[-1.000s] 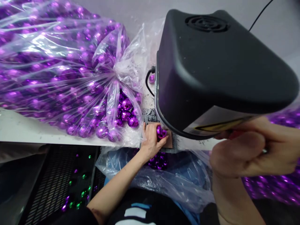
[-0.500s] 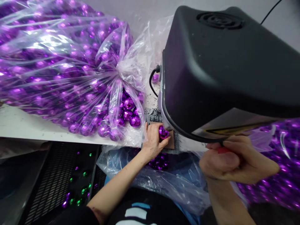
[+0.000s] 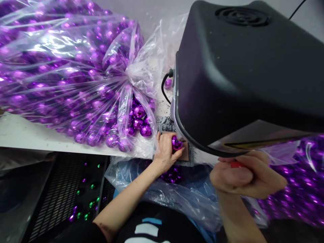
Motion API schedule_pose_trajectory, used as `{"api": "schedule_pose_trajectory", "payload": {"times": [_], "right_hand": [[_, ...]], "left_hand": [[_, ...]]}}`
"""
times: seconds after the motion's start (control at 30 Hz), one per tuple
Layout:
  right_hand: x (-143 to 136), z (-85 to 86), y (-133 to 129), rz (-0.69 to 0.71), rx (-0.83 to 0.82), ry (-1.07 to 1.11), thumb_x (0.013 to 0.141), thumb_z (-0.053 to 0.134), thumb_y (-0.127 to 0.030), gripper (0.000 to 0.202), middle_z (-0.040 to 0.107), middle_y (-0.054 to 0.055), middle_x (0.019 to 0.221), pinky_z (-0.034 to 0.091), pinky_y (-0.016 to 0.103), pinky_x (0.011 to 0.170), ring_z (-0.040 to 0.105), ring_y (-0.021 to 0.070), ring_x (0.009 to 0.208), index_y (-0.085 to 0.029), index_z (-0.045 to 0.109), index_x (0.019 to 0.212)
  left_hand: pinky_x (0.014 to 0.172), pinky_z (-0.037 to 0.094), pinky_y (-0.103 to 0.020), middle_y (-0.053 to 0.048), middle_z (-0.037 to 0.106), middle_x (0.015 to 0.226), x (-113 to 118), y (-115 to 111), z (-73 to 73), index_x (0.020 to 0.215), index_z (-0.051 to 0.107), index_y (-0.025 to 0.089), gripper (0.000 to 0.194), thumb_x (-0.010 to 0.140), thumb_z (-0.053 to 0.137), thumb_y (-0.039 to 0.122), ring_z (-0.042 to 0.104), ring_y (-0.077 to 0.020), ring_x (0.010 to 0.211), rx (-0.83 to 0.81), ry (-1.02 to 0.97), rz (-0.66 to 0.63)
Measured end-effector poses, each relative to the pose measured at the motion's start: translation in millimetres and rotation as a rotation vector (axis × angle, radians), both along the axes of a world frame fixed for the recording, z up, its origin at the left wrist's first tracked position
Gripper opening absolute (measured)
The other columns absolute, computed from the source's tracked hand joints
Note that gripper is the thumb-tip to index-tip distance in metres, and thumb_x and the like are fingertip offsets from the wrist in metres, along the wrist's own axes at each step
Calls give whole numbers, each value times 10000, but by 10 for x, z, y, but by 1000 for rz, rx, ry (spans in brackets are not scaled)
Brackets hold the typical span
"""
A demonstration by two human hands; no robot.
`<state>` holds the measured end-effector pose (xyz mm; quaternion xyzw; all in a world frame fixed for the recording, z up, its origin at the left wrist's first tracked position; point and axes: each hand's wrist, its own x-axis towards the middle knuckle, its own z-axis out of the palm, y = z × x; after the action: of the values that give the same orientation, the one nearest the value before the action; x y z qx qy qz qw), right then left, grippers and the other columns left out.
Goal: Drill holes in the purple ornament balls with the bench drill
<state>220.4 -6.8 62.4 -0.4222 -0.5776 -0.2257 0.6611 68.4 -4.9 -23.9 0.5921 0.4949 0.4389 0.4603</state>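
Observation:
My left hand (image 3: 165, 152) pinches a shiny purple faceted ball (image 3: 176, 143) on a small brown pad (image 3: 186, 153) at the table's front edge, right under the big black machine (image 3: 243, 71). Close to the camera, my right hand (image 3: 246, 175) is wrapped around a red-tipped handle (image 3: 236, 164) just below the machine's front. A large clear bag of purple balls (image 3: 65, 74) lies on the white table (image 3: 25, 138) to the left, its open mouth beside my left hand.
A blue-tinted plastic bag (image 3: 182, 192) holding several purple balls hangs below the table edge. More bagged purple balls (image 3: 301, 189) lie at the right. Loose purple and green balls (image 3: 86, 206) are scattered on the dark grated floor at lower left. A black cable (image 3: 165, 84) runs into the machine.
My right hand has moved down and to the left with the red handle. The left hand keeps the ball on the pad; the view has shifted slightly.

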Motion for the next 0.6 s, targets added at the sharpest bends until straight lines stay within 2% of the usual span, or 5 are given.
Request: {"api": "schedule_pose_trajectory", "payload": {"times": [0.1,0.17,0.33,0.47,0.6], "right_hand": [[15,-54,-4,-66,36,29,899,406,-420,387,410,25,467,381,291,471,376,104,446,-179,484,606],[50,-66,-63,-44,-43,3,895,433,-457,393,458,36,499,404,299,487,412,115,476,-186,529,628],[111,-103,-175,27,-152,-33,885,501,-426,307,505,40,580,434,277,551,467,107,558,-173,595,738],[129,-364,-118,65,-157,-51,889,475,-336,269,493,35,613,452,242,610,481,85,619,-151,557,711],[216,-563,-152,126,-334,-83,914,435,-391,335,506,40,674,457,215,674,524,72,731,-132,540,731]], "left_hand": [[1136,298,-569,-82,631,1115,-2,7,-4,1116,616,291,394,751,760,319,471,-356,1251,-23,-29,0],[1127,315,-567,-74,632,1124,-3,18,-4,1124,612,301,400,754,761,323,468,-353,1252,-37,-21,-16],[1128,325,-547,-70,640,1133,-2,37,3,1124,609,287,389,766,753,331,490,-340,1237,28,96,-9],[1151,305,-535,-56,648,1142,7,32,-12,1171,579,272,386,817,699,368,536,-302,1192,137,334,14],[1156,304,-521,-58,651,1133,9,18,-48,1188,558,250,376,850,664,377,570,-279,1143,241,531,21]]}}
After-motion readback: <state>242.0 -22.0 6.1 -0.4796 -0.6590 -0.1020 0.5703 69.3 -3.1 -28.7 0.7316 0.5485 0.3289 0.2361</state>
